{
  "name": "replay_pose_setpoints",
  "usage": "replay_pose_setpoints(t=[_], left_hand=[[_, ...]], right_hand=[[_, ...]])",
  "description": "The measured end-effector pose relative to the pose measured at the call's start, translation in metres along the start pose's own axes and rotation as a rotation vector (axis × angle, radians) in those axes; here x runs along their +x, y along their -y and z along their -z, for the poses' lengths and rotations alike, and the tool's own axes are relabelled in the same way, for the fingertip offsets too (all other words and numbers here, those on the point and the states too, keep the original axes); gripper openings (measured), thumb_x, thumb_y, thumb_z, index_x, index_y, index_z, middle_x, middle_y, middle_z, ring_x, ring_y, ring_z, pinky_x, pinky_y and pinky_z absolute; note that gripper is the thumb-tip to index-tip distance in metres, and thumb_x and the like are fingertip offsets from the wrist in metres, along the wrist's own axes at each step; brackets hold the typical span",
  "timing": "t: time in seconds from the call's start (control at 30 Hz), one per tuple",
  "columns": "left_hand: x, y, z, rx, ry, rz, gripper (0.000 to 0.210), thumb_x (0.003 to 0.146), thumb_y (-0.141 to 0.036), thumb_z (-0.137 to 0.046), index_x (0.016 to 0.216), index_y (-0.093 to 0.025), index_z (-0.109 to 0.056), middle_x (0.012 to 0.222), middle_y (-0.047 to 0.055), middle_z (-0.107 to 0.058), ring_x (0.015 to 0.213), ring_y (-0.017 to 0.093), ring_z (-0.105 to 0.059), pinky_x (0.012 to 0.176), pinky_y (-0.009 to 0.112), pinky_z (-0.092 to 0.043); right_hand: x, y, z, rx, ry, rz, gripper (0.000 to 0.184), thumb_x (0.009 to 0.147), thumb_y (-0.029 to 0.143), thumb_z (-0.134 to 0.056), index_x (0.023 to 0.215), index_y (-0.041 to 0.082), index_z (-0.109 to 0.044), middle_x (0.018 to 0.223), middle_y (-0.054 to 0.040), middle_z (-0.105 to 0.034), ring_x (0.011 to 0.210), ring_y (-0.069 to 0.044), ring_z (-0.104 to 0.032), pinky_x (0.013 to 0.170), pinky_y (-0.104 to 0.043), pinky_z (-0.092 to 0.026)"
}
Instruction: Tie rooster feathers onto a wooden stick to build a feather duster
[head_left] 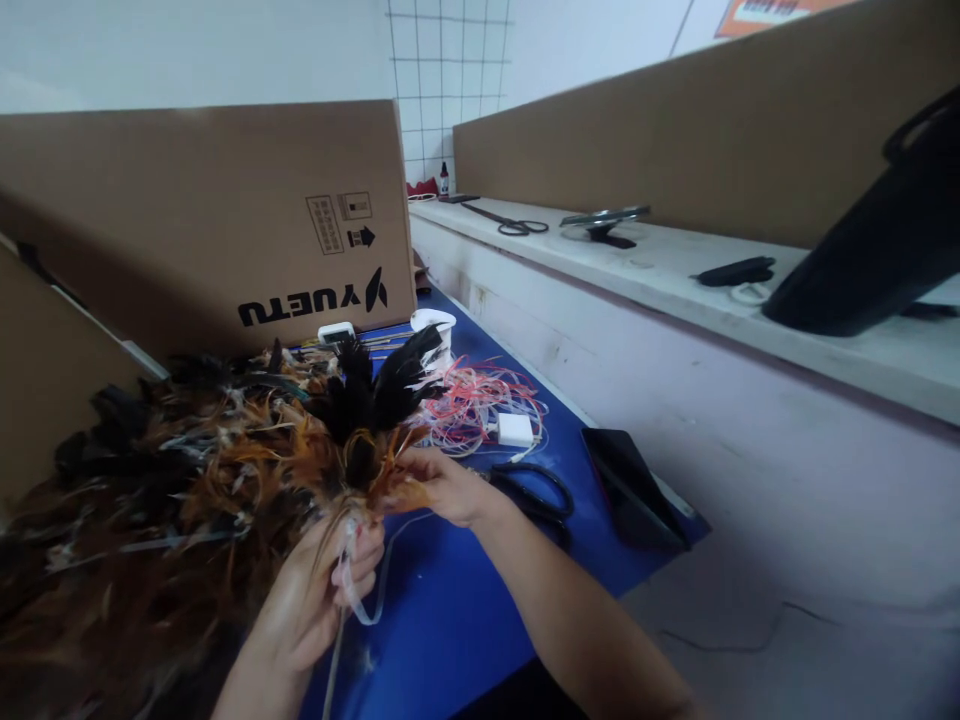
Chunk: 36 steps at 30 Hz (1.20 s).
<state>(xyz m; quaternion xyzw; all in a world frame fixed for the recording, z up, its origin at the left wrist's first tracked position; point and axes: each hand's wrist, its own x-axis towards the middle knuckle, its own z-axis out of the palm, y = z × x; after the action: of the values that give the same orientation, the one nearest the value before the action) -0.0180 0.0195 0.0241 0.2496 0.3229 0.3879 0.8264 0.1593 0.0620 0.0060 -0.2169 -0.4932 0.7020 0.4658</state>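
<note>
Two hands, one feather bundle (pixel 361 460): it stands roughly upright in front of you, black tips up, orange-brown lower down, at the right edge of the big feather pile (pixel 225 480). Your left hand (pixel 328 585) wraps its base, fingers curled and pressed together, probably so the base stays gathered and the tops stay free. A clear strip (pixel 365 616) loops down from that fist; can't tell whether it's tied round anything. A pale stem (pixel 334 660) shows below the same hand, maybe the bundle's own. Your right hand (pixel 448 490) is at the bundle's right side, fingers pinching orange feathers there, likely to steady or spread them while the left bears the hold. Exact fingertip contact is hidden.

Just beyond your right wrist, black-handled scissors (pixel 536 490) lie on the blue counter (pixel 442 610), seemingly placed for quick reach; their blades are mostly hidden. Behind them: a white adapter (pixel 515 430) against loose red and white strands (pixel 472 395), kept apart from the feathers, perhaps to avoid tangling. A dark flat device (pixel 636 490) lies at the counter's right edge, clear of your arms. A printed carton (pixel 225 220) stands behind the pile, possibly serving to fence it in.
</note>
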Motion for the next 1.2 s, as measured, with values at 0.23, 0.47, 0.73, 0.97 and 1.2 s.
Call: replay_pose_setpoints(t=[0.23, 0.47, 0.73, 0.97, 1.2], left_hand=[[0.003, 0.002, 0.003, 0.005, 0.004, 0.024, 0.030, 0.067, -0.021, -0.075, 0.066, -0.013, -0.046, 0.059, -0.005, -0.039, 0.043, 0.000, -0.027, 0.038, 0.012, -0.021], [0.005, 0.000, -0.004, 0.073, -0.034, 0.021, 0.030, 0.066, -0.024, -0.077, 0.066, -0.012, -0.050, 0.058, -0.005, -0.039, 0.043, -0.001, -0.025, 0.037, 0.012, -0.018], [0.007, 0.001, -0.005, 0.116, -0.142, 0.033, 0.028, 0.063, -0.025, -0.078, 0.072, -0.011, -0.056, 0.060, -0.004, -0.042, 0.044, -0.001, -0.026, 0.037, 0.012, -0.020], [0.008, 0.005, -0.001, 0.112, -0.190, 0.052, 0.024, 0.068, -0.024, -0.075, 0.071, -0.011, -0.054, 0.061, -0.003, -0.043, 0.044, 0.000, -0.027, 0.037, 0.013, -0.023], [0.010, 0.004, -0.004, 0.139, -0.146, 0.041, 0.027, 0.066, -0.026, -0.076, 0.069, -0.011, -0.053, 0.061, -0.003, -0.044, 0.045, 0.000, -0.027, 0.037, 0.013, -0.024]], right_hand=[[-0.001, 0.005, -0.003, -0.038, 0.015, 0.068, 0.042, 0.061, 0.050, -0.076, 0.074, 0.013, -0.062, 0.071, 0.0008, -0.058, 0.063, -0.008, -0.052, 0.065, -0.022, -0.044], [-0.003, 0.009, -0.003, -0.214, 0.021, 0.174, 0.040, 0.066, 0.052, -0.071, 0.072, 0.013, -0.063, 0.070, -0.0012, -0.059, 0.063, -0.011, -0.052, 0.063, -0.024, -0.045], [-0.004, 0.009, 0.003, -0.499, 0.024, 0.383, 0.031, 0.079, 0.043, -0.063, 0.073, 0.013, -0.063, 0.075, -0.0034, -0.061, 0.071, -0.013, -0.055, 0.069, -0.024, -0.044], [-0.009, 0.010, 0.002, -0.702, -0.060, 0.409, 0.026, 0.082, 0.035, -0.061, 0.070, 0.012, -0.062, 0.071, -0.0026, -0.060, 0.063, -0.011, -0.053, 0.060, -0.021, -0.040], [-0.011, 0.012, -0.003, -0.679, -0.088, 0.328, 0.027, 0.082, 0.038, -0.060, 0.068, 0.014, -0.062, 0.076, -0.0048, -0.062, 0.071, -0.015, -0.056, 0.068, -0.024, -0.043]])
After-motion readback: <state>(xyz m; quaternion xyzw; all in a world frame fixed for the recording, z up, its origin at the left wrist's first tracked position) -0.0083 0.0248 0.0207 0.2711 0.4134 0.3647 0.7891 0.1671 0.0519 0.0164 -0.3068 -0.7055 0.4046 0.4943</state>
